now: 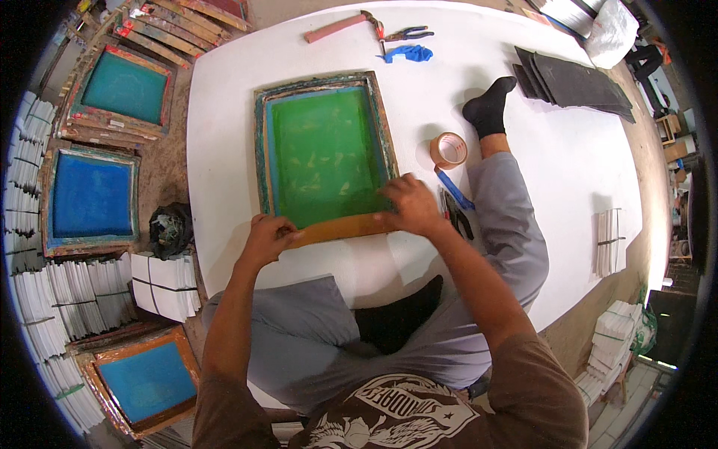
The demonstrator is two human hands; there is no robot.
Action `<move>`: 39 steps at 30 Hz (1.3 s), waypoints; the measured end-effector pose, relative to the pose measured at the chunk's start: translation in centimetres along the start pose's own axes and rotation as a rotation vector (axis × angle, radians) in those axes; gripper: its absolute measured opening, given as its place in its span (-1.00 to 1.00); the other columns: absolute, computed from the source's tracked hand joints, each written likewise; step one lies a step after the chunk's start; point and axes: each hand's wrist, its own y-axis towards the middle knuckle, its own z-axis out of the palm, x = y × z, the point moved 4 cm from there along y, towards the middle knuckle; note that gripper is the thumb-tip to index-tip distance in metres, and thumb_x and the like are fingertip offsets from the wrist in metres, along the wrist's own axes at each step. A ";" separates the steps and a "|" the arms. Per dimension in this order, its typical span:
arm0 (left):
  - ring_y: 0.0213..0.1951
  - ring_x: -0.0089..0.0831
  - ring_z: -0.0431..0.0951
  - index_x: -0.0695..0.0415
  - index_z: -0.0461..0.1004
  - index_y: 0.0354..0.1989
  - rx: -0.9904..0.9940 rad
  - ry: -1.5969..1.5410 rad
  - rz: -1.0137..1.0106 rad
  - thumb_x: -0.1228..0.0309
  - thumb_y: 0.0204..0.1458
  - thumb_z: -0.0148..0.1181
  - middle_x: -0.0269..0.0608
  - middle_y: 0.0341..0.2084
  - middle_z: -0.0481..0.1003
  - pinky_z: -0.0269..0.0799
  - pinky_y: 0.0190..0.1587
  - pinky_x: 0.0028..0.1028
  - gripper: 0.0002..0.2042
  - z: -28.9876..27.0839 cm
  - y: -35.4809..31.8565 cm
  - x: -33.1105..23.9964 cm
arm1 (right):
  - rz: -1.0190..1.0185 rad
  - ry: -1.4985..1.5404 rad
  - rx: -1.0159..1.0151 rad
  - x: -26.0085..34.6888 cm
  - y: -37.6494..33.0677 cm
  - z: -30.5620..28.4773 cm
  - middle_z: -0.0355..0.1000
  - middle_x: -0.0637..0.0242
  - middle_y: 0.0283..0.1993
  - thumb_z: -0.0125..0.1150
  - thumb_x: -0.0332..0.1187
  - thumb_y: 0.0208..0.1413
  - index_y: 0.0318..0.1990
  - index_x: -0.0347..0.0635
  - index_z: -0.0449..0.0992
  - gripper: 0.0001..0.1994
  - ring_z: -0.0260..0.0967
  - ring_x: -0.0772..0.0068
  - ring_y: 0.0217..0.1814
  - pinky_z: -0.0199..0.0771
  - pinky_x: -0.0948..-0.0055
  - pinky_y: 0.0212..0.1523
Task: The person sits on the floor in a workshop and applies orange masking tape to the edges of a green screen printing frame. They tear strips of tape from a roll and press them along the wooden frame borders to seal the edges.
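A wooden printing frame with a green mesh screen point(325, 153) lies flat on the white sheet point(523, 97) in front of me. A strip of brown tape point(340, 229) runs along the frame's near edge. My left hand point(267, 236) presses flat on the left end of that strip, fingers together. My right hand point(407, 203) presses on the strip's right end at the frame's near right corner. A roll of brown tape point(448, 150) stands just right of the frame.
A blue-handled cutter point(454, 188) and dark scissors point(456, 217) lie by my right knee. A hammer point(340, 26), pliers point(407, 33) and a blue rag point(407, 53) lie at the far edge. Black sheets point(576, 82) lie at right. Blue-screened frames point(90, 202) and paper stacks point(161, 284) lie at left.
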 end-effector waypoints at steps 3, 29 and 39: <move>-0.39 -0.27 0.55 0.13 0.62 -0.36 0.058 -0.057 -0.030 0.24 0.02 0.45 -0.19 -0.54 0.56 0.27 0.10 -0.19 -0.78 0.2 0.5 0.4 | -0.182 -0.125 -0.094 1.6 0.0 2.3 0.55 0.27 -0.08 0.49 -0.06 -0.08 -0.10 -0.04 0.63 -0.58 0.45 0.04 0.02 0.45 0.10 0.12; -0.45 -0.55 0.57 0.28 0.63 -0.17 -0.022 -0.795 -0.377 0.34 0.15 0.38 -0.26 -0.45 0.60 0.49 -0.34 -0.53 -0.76 -2.5 0.2 2.8 | 0.473 1.230 0.041 -2.4 -2.5 0.6 0.49 0.25 -0.29 0.36 -0.60 0.12 0.02 -0.10 0.24 -0.56 0.46 0.49 -0.36 0.48 0.51 -0.39; -0.48 -0.56 0.56 0.25 0.57 -0.17 -0.047 -0.868 -0.451 0.40 0.16 0.37 -0.28 -0.46 0.58 0.51 -0.38 -0.56 -0.81 -1.1 0.2 4.9 | 0.349 1.246 -0.202 -2.5 -3.2 1.5 0.46 0.35 -0.29 0.36 -0.64 0.13 -0.11 -0.10 0.32 -0.67 0.51 0.53 -0.30 0.53 0.54 -0.44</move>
